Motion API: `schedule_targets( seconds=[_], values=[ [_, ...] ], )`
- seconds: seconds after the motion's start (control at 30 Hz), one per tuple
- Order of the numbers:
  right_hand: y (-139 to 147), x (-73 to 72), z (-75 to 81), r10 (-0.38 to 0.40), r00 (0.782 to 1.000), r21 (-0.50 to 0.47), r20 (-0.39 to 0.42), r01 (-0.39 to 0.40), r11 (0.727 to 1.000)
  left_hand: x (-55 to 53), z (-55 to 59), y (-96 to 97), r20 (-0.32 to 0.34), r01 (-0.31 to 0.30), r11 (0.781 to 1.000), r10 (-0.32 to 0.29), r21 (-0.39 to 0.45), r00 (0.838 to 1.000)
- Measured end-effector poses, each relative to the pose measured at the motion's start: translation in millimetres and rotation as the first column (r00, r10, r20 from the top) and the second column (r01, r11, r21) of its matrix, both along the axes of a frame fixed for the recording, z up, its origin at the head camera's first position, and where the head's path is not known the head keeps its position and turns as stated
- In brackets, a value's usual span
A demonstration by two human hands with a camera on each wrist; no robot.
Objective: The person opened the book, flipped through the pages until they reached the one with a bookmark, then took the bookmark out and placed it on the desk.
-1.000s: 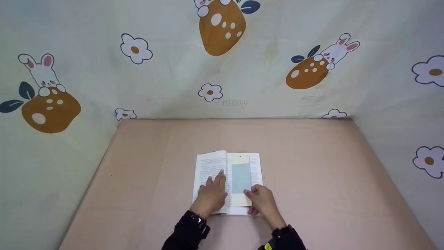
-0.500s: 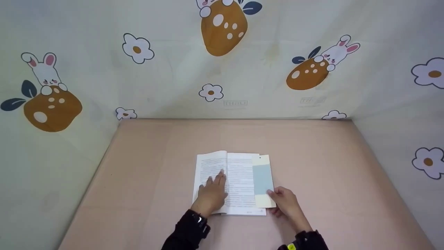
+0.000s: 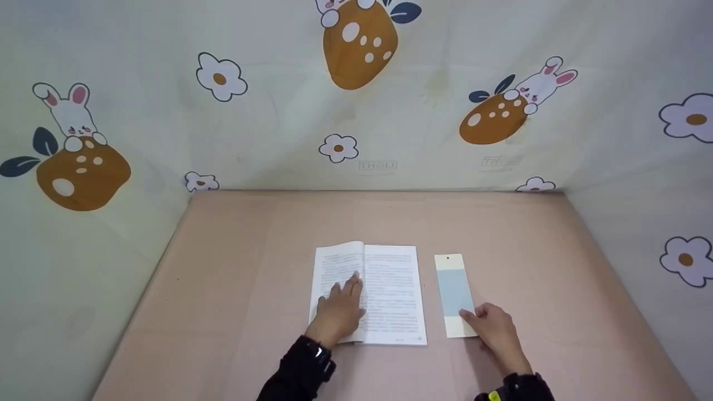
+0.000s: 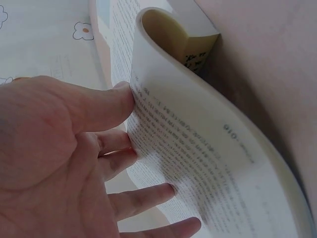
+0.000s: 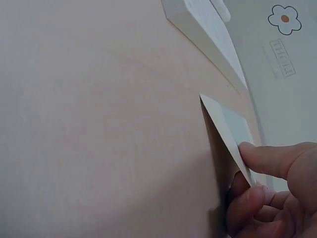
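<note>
An open book (image 3: 392, 295) with printed pages lies in the middle of the table. My left hand (image 3: 338, 312) presses its left page with fingers spread; in the left wrist view the fingertips touch the curved page (image 4: 198, 134). To the right of the book, my right hand (image 3: 496, 331) pinches a bookmark (image 3: 454, 292), a cream card with a pale blue middle and a small hole at its far end. The right wrist view shows the thumb on top of the bookmark (image 5: 225, 121) and fingers beneath, its near edge tilted up off the table.
A pinkish-tan table (image 3: 250, 250) spreads around the book. Behind it and at both sides stand pale cloth walls (image 3: 267, 133) printed with rabbits, orange fruit and flowers. The thick page block of the book (image 5: 203, 34) shows beyond the bookmark in the right wrist view.
My right hand has drawn the bookmark rightward off the book's right page and over the table beside it. The left hand has stayed on the left page.
</note>
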State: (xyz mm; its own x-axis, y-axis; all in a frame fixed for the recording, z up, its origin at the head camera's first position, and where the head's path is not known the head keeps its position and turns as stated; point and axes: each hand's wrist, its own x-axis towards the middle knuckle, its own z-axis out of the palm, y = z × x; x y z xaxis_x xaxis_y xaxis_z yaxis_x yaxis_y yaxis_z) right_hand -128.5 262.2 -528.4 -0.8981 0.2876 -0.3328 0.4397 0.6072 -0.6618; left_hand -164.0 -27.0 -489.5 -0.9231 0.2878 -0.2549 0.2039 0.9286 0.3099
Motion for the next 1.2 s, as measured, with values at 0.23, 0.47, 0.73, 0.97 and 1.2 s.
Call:
schedule_targets(
  seconds=[0.23, 0.47, 0.73, 0.97, 1.2],
  values=[
    [3, 1.2, 2.5, 0.032, 0.999, 0.06, 0.017, -0.033, 0.998, -0.4, -1.0, -0.1, -0.009, 0.003, 1.0, -0.003, 0.006, 1.0],
    [2, 0.0, 2.3, 0.065, 0.997, 0.129, 0.034, -0.069, 0.989, 0.6, -1.1, 1.5, -0.039, 0.01, 1.0, -0.01, -0.013, 0.999],
    [2, -3.2, 3.3, 0.091, 0.995, 0.125, 0.048, -0.096, 0.988, 1.1, -1.8, 1.6, -0.044, 0.005, 1.0, -0.005, -0.015, 0.999],
    [3, -7.3, 10.0, 0.133, 0.987, 0.22, 0.094, -0.151, 0.964, 0.4, -0.9, 1.5, -0.041, 0.001, 1.0, -0.001, -0.007, 0.999],
    [2, -10.3, 13.5, 0.177, 0.979, 0.283, 0.098, -0.198, 0.938, 2.2, 0.0, 1.5, -0.056, 0.007, 1.0, -0.008, -0.015, 0.998]
  ],
)
